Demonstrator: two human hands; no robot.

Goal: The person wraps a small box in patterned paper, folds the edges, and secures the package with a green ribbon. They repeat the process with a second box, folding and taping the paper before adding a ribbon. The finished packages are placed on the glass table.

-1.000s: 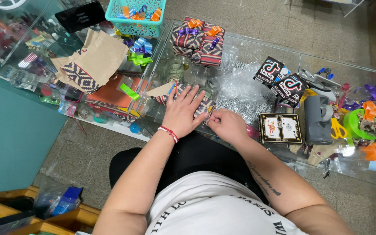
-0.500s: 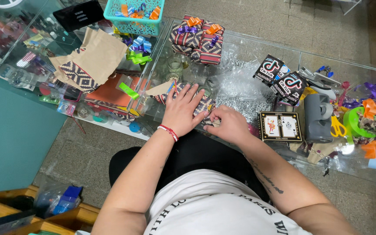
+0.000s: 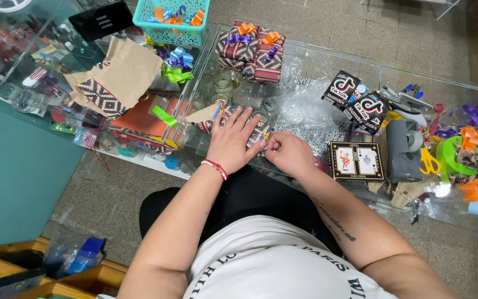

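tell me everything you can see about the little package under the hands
The small package is a flat box wrapped in dark woven-pattern paper, matching the ribboned gifts further back. It lies flat on the glass counter at its near edge. The left hand is spread over its top, covering most of it; the right hand pinches at its right end. No ribbon shows on it.

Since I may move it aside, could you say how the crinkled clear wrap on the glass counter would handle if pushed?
The clear wrap looks thin and crumpled, so probably floppy and very light. On the smooth glass counter it would likely slide or bunch rather than hold shape.
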